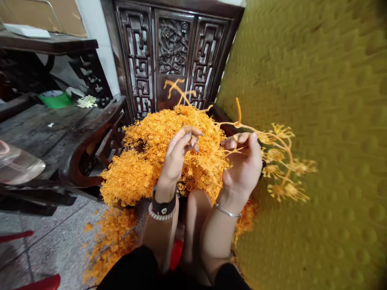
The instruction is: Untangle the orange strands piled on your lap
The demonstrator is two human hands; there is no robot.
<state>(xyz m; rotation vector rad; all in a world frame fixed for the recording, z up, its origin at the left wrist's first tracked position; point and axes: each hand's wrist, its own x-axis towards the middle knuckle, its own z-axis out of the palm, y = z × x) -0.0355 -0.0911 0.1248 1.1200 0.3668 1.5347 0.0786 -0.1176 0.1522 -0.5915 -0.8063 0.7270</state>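
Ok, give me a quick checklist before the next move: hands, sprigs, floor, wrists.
Right hand holding the long branched sprig: ok, its stem runs through the grip.
Left hand holding something from the heap of orange sprigs: cannot tell, it is curled just above the heap.
Floor free of spills: not ok, spilled sprigs lie across it.
Silver bangle clear of sprigs: ok.
Black watch clear of sprigs: cannot tell, it sits close to the heap.
Sprig tips clear of the yellow padded cloth: cannot tell.
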